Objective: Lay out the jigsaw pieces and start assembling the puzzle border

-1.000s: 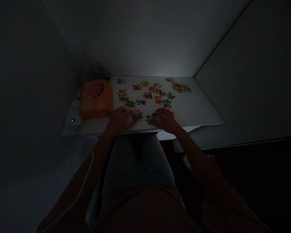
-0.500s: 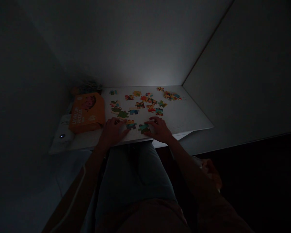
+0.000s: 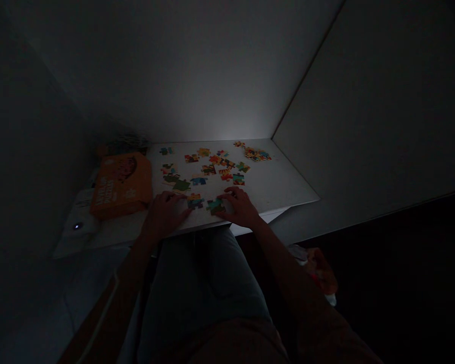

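Note:
Near the front edge of the white table, two puzzle pieces lie side by side with a small gap between them. My left hand [image 3: 164,213] grips the left edge of a yellow and teal puzzle piece [image 3: 195,201] between thumb and fingers. On the other side, my right hand [image 3: 241,206] has thumb and fingertips closed on a green and teal puzzle piece [image 3: 214,205]. Just beyond lie several loose pieces, among them a green piece [image 3: 182,185], a blue piece [image 3: 199,179] and a teal-red piece [image 3: 238,179]. Dim light blurs the finer prints.
An orange puzzle box [image 3: 123,187] stands at the table's left, beside a white device [image 3: 79,222] with a small light. A heap of puzzle pieces [image 3: 257,153] lies at the back right. Walls border the white table [image 3: 284,184] behind and at the right.
The camera view has shifted, so the table and hands appear further left and slightly lower. Both hands stay at the same two puzzle pieces, with about the same gap between them.

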A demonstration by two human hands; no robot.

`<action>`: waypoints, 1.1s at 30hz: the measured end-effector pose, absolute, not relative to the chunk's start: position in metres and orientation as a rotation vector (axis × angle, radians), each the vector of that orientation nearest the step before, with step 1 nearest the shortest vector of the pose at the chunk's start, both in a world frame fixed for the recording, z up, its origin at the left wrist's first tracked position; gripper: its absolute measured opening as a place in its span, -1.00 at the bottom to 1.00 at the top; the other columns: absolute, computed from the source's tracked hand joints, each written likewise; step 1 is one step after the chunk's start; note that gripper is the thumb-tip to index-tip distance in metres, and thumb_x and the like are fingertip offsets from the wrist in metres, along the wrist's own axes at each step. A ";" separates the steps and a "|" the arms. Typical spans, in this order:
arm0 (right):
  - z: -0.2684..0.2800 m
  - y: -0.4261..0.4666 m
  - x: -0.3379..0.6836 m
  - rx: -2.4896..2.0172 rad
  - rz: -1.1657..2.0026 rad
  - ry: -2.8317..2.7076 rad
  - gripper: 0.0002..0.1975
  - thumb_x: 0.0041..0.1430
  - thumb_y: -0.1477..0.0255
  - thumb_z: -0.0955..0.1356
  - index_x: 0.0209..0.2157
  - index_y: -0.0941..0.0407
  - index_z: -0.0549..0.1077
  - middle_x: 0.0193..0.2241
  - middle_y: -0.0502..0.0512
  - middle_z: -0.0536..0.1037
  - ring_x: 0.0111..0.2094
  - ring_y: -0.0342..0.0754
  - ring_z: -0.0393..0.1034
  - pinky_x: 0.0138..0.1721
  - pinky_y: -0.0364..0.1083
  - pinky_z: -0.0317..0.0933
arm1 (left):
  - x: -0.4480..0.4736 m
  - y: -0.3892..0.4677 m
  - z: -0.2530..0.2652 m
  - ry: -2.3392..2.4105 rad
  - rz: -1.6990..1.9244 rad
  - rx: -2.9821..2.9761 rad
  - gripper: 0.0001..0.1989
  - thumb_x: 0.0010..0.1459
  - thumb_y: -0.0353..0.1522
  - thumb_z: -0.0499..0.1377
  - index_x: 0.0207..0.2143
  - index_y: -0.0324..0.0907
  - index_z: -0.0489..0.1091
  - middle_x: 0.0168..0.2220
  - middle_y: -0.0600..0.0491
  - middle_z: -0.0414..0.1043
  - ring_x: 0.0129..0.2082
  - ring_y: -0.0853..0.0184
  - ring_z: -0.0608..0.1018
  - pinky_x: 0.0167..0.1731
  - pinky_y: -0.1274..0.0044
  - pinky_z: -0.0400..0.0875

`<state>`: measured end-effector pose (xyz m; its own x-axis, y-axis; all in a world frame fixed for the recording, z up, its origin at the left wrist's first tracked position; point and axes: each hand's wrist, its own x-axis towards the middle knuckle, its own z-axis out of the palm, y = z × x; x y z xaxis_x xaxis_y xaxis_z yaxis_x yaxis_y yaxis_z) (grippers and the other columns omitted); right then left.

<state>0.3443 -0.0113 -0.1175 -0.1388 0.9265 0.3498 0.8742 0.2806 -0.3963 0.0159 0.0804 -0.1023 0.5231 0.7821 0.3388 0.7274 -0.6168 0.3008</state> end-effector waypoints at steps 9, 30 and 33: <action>-0.113 -0.013 0.341 -1.651 0.118 -2.052 -0.37 0.36 -0.06 0.59 0.31 -0.06 0.60 0.32 0.30 0.49 0.23 0.26 0.46 0.31 0.26 0.35 | 0.018 0.078 -0.100 1.324 0.701 2.620 -0.46 0.45 0.10 0.22 0.22 -0.04 0.61 0.12 -0.21 0.56 0.14 -0.13 0.60 0.20 0.02 0.54; -0.115 -0.013 0.347 -1.605 0.154 -2.067 -0.36 0.38 0.00 0.57 0.36 -0.05 0.54 0.33 0.31 0.52 0.34 0.33 0.43 0.34 0.32 0.35 | 0.016 0.079 -0.098 1.301 0.689 2.561 -0.51 0.43 0.04 0.30 0.23 -0.02 0.63 0.10 -0.16 0.58 0.13 -0.05 0.61 0.21 0.08 0.55; -0.115 -0.013 0.347 -1.592 0.162 -2.061 -0.37 0.38 -0.03 0.56 0.35 -0.07 0.55 0.31 0.30 0.53 0.34 0.33 0.44 0.33 0.33 0.36 | 0.017 0.077 -0.097 1.323 0.664 2.573 -0.46 0.43 0.03 0.32 0.32 0.02 0.58 0.13 -0.16 0.58 0.15 -0.04 0.59 0.22 0.09 0.54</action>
<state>0.3467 -0.0126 -0.1150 -0.1683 0.9287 0.3303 0.8655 0.2996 -0.4014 0.0174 0.0768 -0.0967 0.5063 0.8055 0.3079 0.7286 -0.5905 0.3470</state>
